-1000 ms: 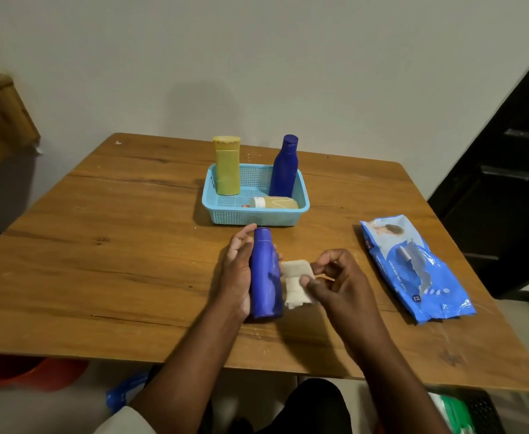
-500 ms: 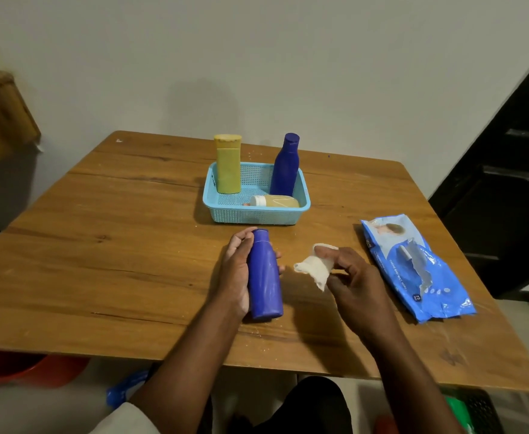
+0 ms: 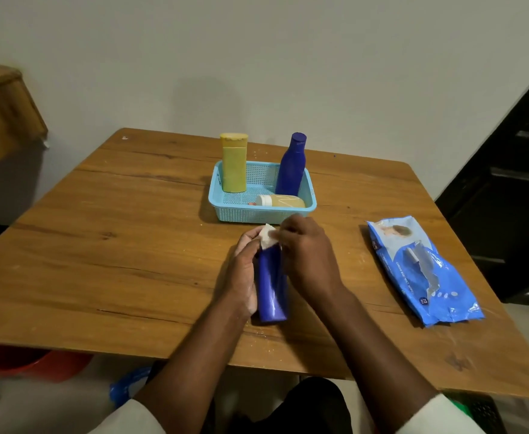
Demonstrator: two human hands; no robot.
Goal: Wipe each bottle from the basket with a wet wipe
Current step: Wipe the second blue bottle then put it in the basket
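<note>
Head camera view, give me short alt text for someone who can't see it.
A person's left hand holds a blue bottle over a wooden table while the right hand presses a white wet wipe to its cap end. Behind, a light blue basket holds three more bottles; a blue wipes pack lies to the right.

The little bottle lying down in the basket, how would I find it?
Look at the wooden table, then the light blue basket near its far edge. Along the basket's front wall lies a small pale yellow bottle with a white cap. It is the only one on its side; the yellow bottle and dark blue bottle behind it stand upright.
</note>
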